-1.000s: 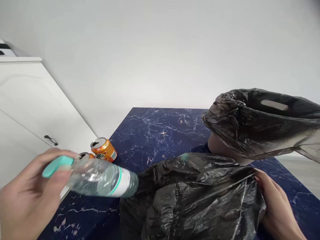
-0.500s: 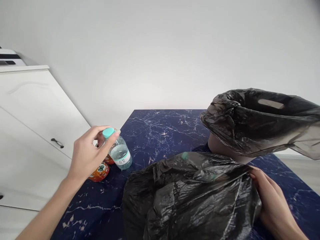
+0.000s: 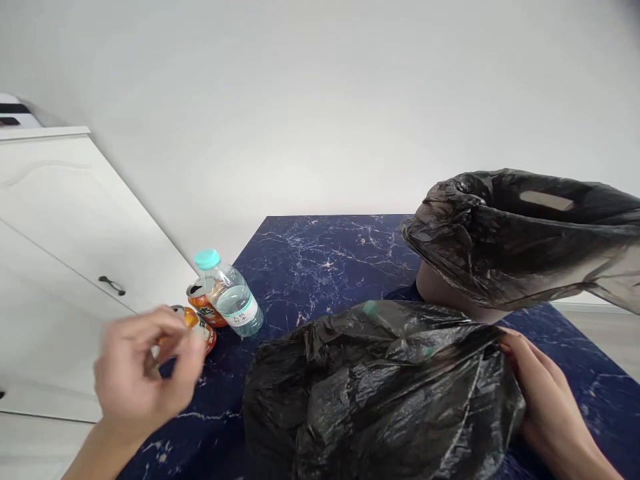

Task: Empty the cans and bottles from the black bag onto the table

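At the left, my left hand (image 3: 143,367) is smeared by motion, its curled fingers apart from the thumb with nothing between them. It partly covers the nearer orange can (image 3: 204,328); whether it touches the can I cannot tell. A second orange drink can (image 3: 203,303) stands just behind. Beside the cans is an upright clear plastic bottle (image 3: 240,303) with a turquoise cap and some liquid inside. My right hand (image 3: 543,393) grips the right edge of a black plastic bag (image 3: 390,400) with its thumb and fingers. Greenish objects show faintly through the bag.
A bin (image 3: 440,290) lined with another black bag (image 3: 520,240) stands at the right. Everything rests on a dark blue marbled table (image 3: 330,260) against a white wall. A white cabinet (image 3: 65,227) borders the table on the left.
My left hand has let go of the bottle's cap and moved down and left towards the nearer can. The bottle stays beside the cans. My right hand still holds the bag.
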Tool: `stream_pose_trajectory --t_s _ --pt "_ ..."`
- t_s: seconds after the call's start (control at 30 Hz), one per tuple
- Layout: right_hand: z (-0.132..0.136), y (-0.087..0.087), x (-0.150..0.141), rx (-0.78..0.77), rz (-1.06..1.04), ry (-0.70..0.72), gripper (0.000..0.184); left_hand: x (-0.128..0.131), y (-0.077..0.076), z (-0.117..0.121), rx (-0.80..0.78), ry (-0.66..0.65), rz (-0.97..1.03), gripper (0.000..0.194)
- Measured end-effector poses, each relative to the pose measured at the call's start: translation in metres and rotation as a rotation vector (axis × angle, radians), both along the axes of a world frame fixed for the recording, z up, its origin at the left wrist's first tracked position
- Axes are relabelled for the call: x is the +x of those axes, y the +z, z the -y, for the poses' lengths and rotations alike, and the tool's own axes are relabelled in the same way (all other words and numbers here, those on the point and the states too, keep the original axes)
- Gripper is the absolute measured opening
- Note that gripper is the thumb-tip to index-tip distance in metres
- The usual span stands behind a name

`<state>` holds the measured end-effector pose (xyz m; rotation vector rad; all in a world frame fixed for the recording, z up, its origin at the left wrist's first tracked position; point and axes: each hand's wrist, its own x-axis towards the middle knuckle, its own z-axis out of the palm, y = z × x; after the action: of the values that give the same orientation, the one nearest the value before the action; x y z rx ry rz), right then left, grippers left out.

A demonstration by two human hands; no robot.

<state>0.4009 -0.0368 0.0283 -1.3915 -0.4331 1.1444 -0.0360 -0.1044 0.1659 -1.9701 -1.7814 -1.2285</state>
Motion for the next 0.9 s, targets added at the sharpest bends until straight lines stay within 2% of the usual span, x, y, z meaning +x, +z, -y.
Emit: stream_pose_trajectory --t_s 0.03,0.13,0.17,0.23,0.3,0.4,0.5,0.63,0.77,0.83,0.9 --pt "0.000 0.000 0.000 0.001 0.006 -0.005 0.029 0.004 -0.001 0.007 -0.112 -0.115 -0.067 0.006" --pt "-0.001 0.001 -0.001 -0.005 0.007 -0.007 0.029 0.019 -0.002 0.017 -0.583 -0.474 -0.138 0.022" --pt "-0.001 0.002 -0.002 -0.005 0.007 -0.004 0.028 0.025 -0.002 0.016 -0.710 -0.557 -0.146 0.026" --pt "-0.001 0.002 -0.003 -0.002 0.012 0.008 0.026 0.036 -0.007 0.012 -0.846 -0.660 -0.193 0.031" --pt "-0.001 0.003 -0.003 0.003 0.013 0.013 0.023 0.046 -0.017 0.006 -0.875 -0.720 -0.270 0.033" --pt "0.000 0.004 -0.004 -0.005 0.005 0.017 0.023 0.060 -0.040 0.000 -0.816 -0.789 -0.323 0.026" --pt "0.001 0.005 -0.006 0.009 0.005 0.027 0.028 0.074 -0.055 -0.008 -0.799 -0.769 -0.293 0.025" --pt "0.002 0.008 -0.009 0.033 0.013 0.048 0.035 0.097 -0.054 -0.023 -0.793 -0.707 -0.056 0.028" --pt "0.002 0.013 -0.012 0.050 0.009 0.067 0.031 0.117 -0.052 -0.035 -0.797 -0.808 0.272 0.036" --pt "0.002 0.013 -0.012 0.061 0.006 0.078 0.030 0.120 -0.058 -0.039 -0.804 -0.839 0.288 0.035" --pt "0.001 0.011 -0.012 0.067 0.004 0.090 0.030 0.119 -0.067 -0.044 -0.779 -0.878 0.141 0.044"
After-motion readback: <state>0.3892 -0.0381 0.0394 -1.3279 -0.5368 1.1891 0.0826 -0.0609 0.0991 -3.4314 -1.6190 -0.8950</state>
